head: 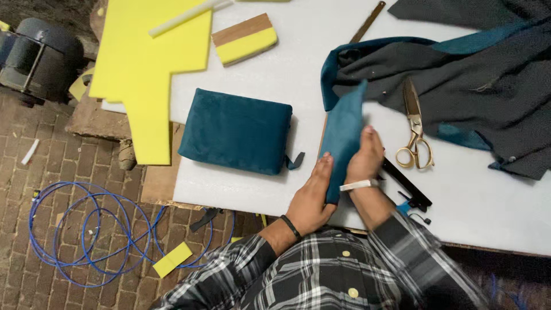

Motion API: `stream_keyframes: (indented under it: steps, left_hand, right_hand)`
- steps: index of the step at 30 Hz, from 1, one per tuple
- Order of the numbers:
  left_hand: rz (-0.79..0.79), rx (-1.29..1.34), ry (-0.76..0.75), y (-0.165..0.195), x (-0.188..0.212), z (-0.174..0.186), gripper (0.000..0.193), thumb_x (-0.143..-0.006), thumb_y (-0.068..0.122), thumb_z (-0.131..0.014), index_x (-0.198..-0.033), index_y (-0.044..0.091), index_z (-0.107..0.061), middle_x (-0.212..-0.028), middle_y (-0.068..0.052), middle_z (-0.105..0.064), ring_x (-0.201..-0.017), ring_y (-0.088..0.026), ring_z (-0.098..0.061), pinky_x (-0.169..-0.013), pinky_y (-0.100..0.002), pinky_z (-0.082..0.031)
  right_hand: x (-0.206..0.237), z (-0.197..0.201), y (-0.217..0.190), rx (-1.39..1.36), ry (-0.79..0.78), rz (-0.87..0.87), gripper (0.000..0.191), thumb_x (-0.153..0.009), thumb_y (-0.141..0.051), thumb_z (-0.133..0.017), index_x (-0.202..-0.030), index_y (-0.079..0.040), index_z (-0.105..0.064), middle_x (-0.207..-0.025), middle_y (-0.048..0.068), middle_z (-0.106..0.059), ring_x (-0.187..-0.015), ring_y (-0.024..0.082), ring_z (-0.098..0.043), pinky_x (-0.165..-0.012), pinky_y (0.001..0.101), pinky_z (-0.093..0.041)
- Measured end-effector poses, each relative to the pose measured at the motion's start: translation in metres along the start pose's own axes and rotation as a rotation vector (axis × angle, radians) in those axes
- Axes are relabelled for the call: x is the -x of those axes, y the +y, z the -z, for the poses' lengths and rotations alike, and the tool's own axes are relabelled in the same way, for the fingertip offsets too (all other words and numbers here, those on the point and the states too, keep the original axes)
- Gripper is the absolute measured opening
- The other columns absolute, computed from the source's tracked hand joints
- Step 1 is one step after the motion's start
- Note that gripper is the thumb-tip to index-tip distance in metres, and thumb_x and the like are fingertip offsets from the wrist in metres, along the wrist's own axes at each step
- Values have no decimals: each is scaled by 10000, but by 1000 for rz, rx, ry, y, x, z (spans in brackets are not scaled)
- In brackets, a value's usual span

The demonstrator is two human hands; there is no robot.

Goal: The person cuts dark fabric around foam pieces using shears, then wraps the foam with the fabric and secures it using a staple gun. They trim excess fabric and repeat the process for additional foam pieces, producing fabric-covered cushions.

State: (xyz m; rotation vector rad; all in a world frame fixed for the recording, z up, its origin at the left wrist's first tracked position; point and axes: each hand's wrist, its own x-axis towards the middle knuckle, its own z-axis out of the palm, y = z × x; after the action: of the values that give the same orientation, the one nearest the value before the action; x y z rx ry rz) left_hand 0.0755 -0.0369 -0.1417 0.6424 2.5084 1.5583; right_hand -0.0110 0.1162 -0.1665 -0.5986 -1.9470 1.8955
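A teal velvet-covered panel (343,135) stands on edge near the front of the white table (488,201). My left hand (313,198) presses against its left face and lower end. My right hand (365,156) grips its right side, fingers pointing up. A finished teal cushion (236,131) lies flat to the left, apart from my hands. Behind the panel, a heap of dark grey and teal fabric (459,74) spreads to the right.
Gold-handled scissors (414,129) lie right of my right hand. A black tool (404,183) sits by my right wrist. Yellow foam sheet (143,63), a wood-and-foam block (244,39) and a metal ruler (367,22) lie at the back. A blue cable coil (86,229) is on the brick floor.
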Motion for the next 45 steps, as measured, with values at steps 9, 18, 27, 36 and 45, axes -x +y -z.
stream_keyframes:
  steps: [9,18,27,36,45]
  left_hand:
    - [80,530,109,-79,-53,-18,688,-1084,403,-423,-1652,45,-268,-1751,-189,-208,-1638,-320,-171,-1310,-376,-139]
    - [110,401,285,-68,-65,-46,675,-1134,430,-212,-1651,4,-122,-1740,-215,-149,-1619,-344,-163,-1298,-361,-164]
    - [161,156,244,-38,-24,-9,789,-1085,393,-400,-1655,18,-6,-1613,-373,-308,-1454,-461,-420,-1178,-430,-381]
    - [586,139,266,-42,-29,-9,938,-912,220,-610,-1687,303,-88,-1330,-352,-625,-1244,-442,-611,-1090,-444,-465]
    - [415,497,167,-113,14,-22,818,-911,166,-688,-1612,88,-275,-1415,-147,-590,-1305,-241,-548,-1101,-361,-454]
  right_hand:
    - [-7,9,62,-354,-287,-81,432,-1096,-423,-443,-1044,-34,-622,-1019,39,-655,-932,138,-591,-867,289,-506]
    - [-5,-10,59,124,-278,179,435,-1164,-380,-422,-869,-63,-462,-828,-5,-457,-810,95,-417,-729,278,-404]
    - [-8,-51,72,-52,-372,217,315,-1137,-291,-514,-944,-43,-543,-830,-28,-464,-781,90,-407,-687,266,-378]
    - [-23,85,5,1061,-583,326,405,-871,-392,-808,-1059,-60,-670,-1027,167,-722,-886,313,-692,-740,435,-542]
    - [-10,141,15,1428,-898,135,1043,-705,-445,-891,-1445,-8,-299,-1112,287,-699,-990,424,-719,-847,473,-583]
